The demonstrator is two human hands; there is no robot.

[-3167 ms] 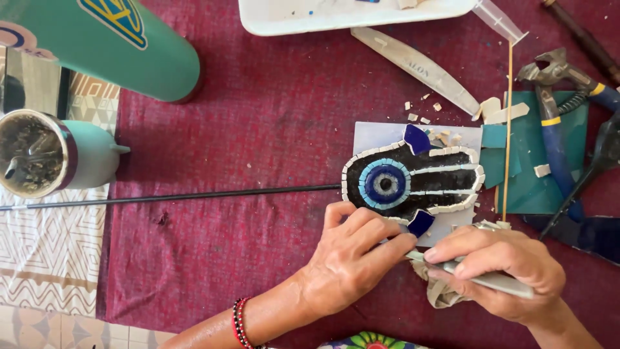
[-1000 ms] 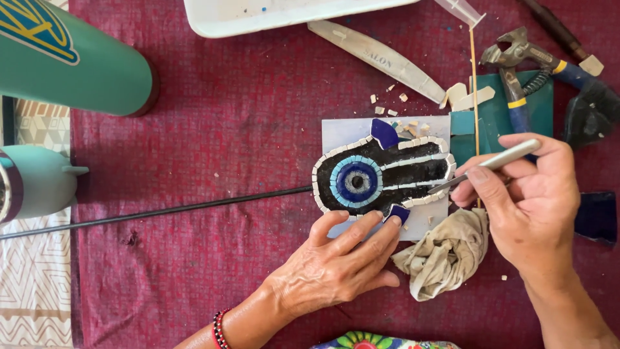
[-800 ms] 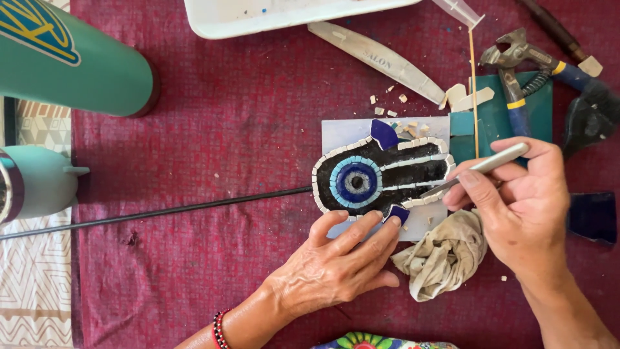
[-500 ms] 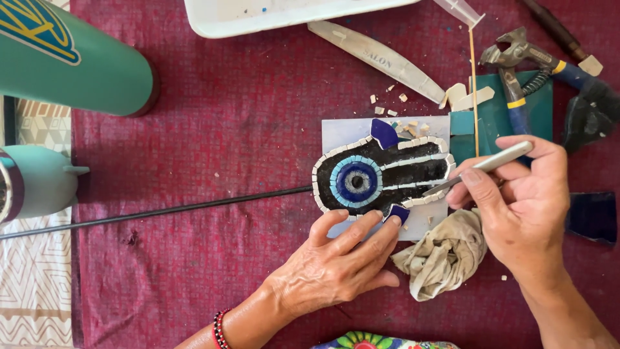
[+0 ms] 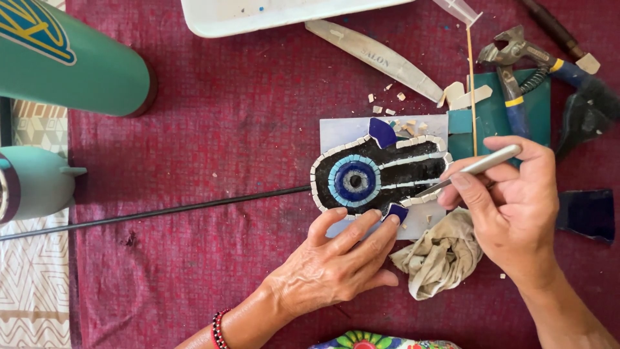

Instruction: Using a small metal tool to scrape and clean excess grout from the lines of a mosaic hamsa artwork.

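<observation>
While the left hand [image 5: 336,268] stays spread, pinning the hand-shaped mosaic [image 5: 381,178], the right hand [image 5: 513,200] grips the metal pick [image 5: 468,171], barely moved, tip at a white tile row.

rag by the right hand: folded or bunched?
Bunched. The beige rag lies in a crumpled heap with loose folds on the maroon cloth, beside the right hand.

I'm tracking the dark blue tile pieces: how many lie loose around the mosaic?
3: one blue piece at the mosaic's top edge, one at its bottom edge by the left hand, one larger far right. Others may be hidden.
</observation>
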